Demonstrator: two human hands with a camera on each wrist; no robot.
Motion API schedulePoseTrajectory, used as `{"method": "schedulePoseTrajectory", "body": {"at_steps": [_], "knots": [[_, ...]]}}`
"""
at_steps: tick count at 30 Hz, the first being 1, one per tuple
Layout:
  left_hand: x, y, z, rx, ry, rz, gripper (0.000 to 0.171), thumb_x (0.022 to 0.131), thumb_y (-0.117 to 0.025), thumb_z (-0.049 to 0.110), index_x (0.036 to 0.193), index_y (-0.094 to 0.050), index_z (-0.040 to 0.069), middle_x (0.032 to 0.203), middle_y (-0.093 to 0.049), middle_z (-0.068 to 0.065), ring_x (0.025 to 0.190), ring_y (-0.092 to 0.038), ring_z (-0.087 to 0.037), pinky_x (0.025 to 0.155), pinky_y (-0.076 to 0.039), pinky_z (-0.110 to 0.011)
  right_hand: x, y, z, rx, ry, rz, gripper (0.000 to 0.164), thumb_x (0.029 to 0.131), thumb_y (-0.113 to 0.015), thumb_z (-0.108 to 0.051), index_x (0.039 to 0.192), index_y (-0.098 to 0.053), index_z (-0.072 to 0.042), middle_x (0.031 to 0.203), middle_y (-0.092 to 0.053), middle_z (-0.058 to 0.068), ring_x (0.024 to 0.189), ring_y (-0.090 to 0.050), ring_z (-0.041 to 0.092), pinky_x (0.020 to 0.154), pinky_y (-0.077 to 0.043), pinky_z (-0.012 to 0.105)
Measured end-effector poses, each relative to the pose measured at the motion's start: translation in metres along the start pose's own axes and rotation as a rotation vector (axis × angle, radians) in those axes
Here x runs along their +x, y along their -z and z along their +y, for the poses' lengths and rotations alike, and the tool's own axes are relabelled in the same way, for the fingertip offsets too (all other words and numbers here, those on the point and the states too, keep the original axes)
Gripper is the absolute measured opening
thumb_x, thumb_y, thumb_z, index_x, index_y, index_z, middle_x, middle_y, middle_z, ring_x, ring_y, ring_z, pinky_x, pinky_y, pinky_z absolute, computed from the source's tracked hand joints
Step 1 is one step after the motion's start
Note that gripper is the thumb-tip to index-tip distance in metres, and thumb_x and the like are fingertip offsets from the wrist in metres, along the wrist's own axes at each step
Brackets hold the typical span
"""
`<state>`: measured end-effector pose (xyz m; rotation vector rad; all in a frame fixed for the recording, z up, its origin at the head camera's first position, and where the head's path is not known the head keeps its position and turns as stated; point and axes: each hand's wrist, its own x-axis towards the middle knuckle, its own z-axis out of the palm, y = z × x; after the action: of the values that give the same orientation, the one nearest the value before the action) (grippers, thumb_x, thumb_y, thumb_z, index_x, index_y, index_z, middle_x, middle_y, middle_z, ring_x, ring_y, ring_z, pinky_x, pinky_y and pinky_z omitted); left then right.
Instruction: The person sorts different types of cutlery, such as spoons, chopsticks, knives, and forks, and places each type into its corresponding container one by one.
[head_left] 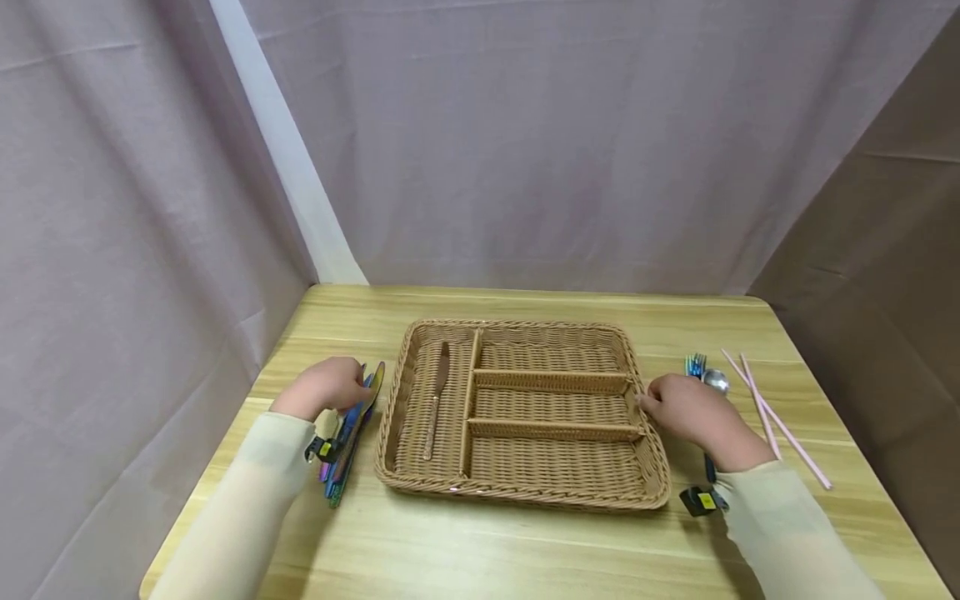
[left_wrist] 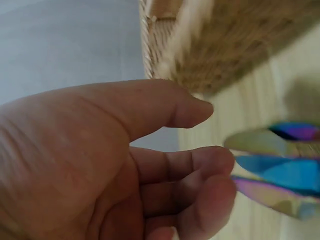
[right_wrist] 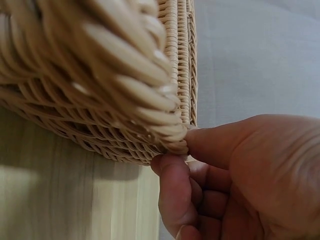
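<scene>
Pale yellow wood-grain counter (head_left: 465, 550): rounded far corners.
Room: grey-mauve cloth curtain (head_left: 525, 167) behind, white strip (head_left: 288, 142) at its left, darker brown cloth (head_left: 877, 275) right.
Tan woven wicker basket (head_left: 525, 497): mid-counter, four compartments; slim coppery table knife (head_left: 437, 400) in the left one.
Left hand (head_left: 324, 388): at iridescent metal knives (head_left: 350, 437) beside the basket; thumb apart from half-bent fingers, contact hard to tell.
Right hand (head_left: 692, 414): fingers pinching the basket's right rim.
Crossed pink chopsticks (head_left: 757, 397): far right.

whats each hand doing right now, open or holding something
Left hand: open, thumb and fingers apart, holding nothing, close to the knives.
Right hand: closed, pinching the basket's rim.
</scene>
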<state>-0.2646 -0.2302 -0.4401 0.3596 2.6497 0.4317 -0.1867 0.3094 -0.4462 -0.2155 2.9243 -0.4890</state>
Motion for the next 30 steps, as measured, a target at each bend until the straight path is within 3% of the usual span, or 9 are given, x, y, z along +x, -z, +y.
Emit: {"method": "schedulePoseTrajectory", "body": {"at_steps": [8, 18, 22, 30], "knots": [[-0.014, -0.018, -0.023, -0.018, 0.043, -0.103, 0.043, 0.097, -0.081, 0.024, 0.059, -0.065, 0.011, 0.053, -0.059, 0.002, 0.049, -0.042, -0.010, 0.053, -0.035, -0.026, -0.001, 0.001, -0.001, 0.013, -0.012, -0.012, 0.045, 0.111, -0.063, -0.030, 0.070, -0.048, -0.018, 0.064, -0.044, -0.001, 0.057, -0.043, 0.017, 0.053, -0.037, 0.035], [-0.017, -0.027, -0.031, -0.061, 0.050, -0.118, 0.030, 0.092, -0.083, 0.019, 0.067, -0.073, 0.006, 0.058, -0.070, -0.005, 0.047, -0.046, -0.007, 0.050, -0.029, -0.022, -0.003, 0.000, 0.002, -0.003, -0.005, 0.014, 0.045, 0.111, -0.063, -0.030, 0.070, -0.048, -0.018, 0.064, -0.044, -0.001, 0.057, -0.044, 0.017, 0.053, -0.036, 0.035], [-0.017, -0.029, -0.031, -0.058, 0.045, -0.121, 0.032, 0.093, -0.082, 0.017, 0.064, -0.071, 0.007, 0.056, -0.068, -0.003, 0.047, -0.044, -0.007, 0.050, -0.030, -0.022, -0.003, 0.000, 0.001, 0.002, -0.004, 0.019, 0.046, 0.111, -0.063, -0.030, 0.070, -0.047, -0.018, 0.064, -0.043, -0.002, 0.056, -0.043, 0.017, 0.053, -0.036, 0.034], [-0.021, -0.035, -0.027, -0.094, 0.056, -0.087, 0.031, 0.091, -0.086, 0.020, 0.069, -0.068, 0.007, 0.060, -0.069, -0.006, 0.051, -0.064, -0.014, 0.050, -0.044, -0.022, -0.004, -0.001, 0.000, 0.011, -0.002, 0.031, 0.046, 0.111, -0.063, -0.029, 0.070, -0.046, -0.018, 0.063, -0.042, -0.002, 0.056, -0.042, 0.016, 0.054, -0.036, 0.034]]}}
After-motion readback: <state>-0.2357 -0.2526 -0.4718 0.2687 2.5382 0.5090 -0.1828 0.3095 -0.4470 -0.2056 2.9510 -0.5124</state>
